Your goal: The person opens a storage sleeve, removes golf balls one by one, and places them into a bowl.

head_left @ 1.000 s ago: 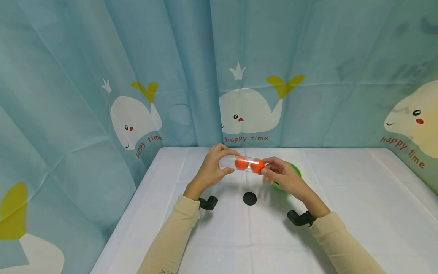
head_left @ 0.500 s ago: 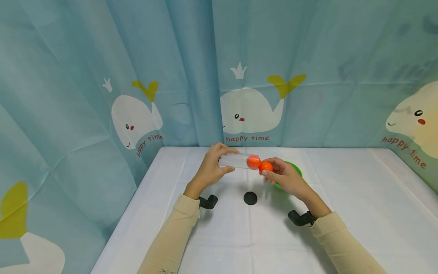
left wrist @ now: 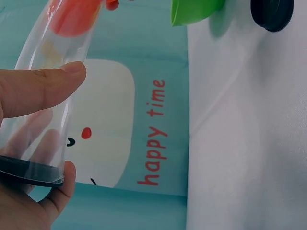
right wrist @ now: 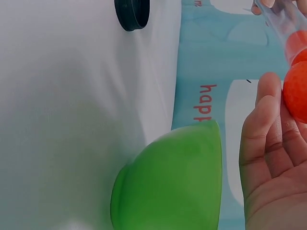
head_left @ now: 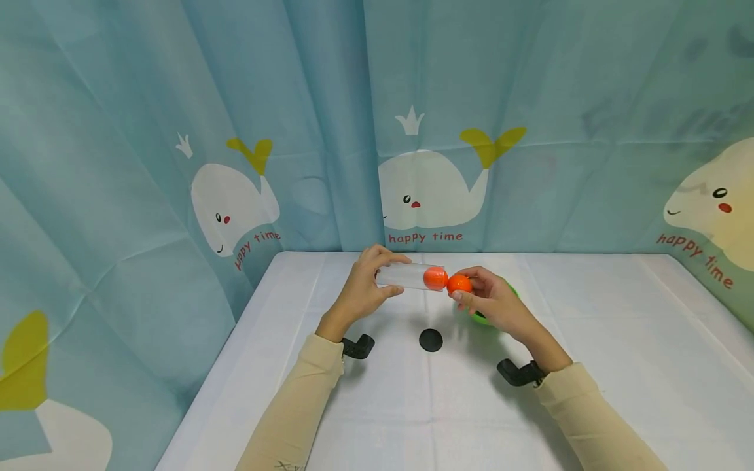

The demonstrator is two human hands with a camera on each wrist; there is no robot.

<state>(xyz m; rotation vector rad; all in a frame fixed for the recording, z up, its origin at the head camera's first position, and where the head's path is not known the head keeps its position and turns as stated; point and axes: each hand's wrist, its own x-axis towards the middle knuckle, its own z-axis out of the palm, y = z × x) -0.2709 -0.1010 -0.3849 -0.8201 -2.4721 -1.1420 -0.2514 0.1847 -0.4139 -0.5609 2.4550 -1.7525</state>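
My left hand (head_left: 360, 284) grips a clear plastic tube (head_left: 405, 276) with thumb and fingers. The tube lies nearly level, and its dark end cap (left wrist: 31, 170) shows by the palm in the left wrist view. One orange ball (head_left: 435, 279) sits inside at the tube's right-hand mouth. Just outside that mouth, my right hand (head_left: 493, 302) pinches a second orange ball (head_left: 459, 284), close up against the first. In the right wrist view, this ball (right wrist: 298, 93) is cut off by the frame edge.
Below the right hand stands a green bowl (right wrist: 177, 177), partly hidden by that hand in the head view. A round black lid (head_left: 430, 340) lies on the white-covered table (head_left: 389, 405) between the forearms. A blue whale-print curtain (head_left: 330, 131) hangs behind.
Both balls were inside the tube a second ago. The outer one has come out in the right hand, which shifted slightly right, while the other slid to the mouth. The left hand stays put.
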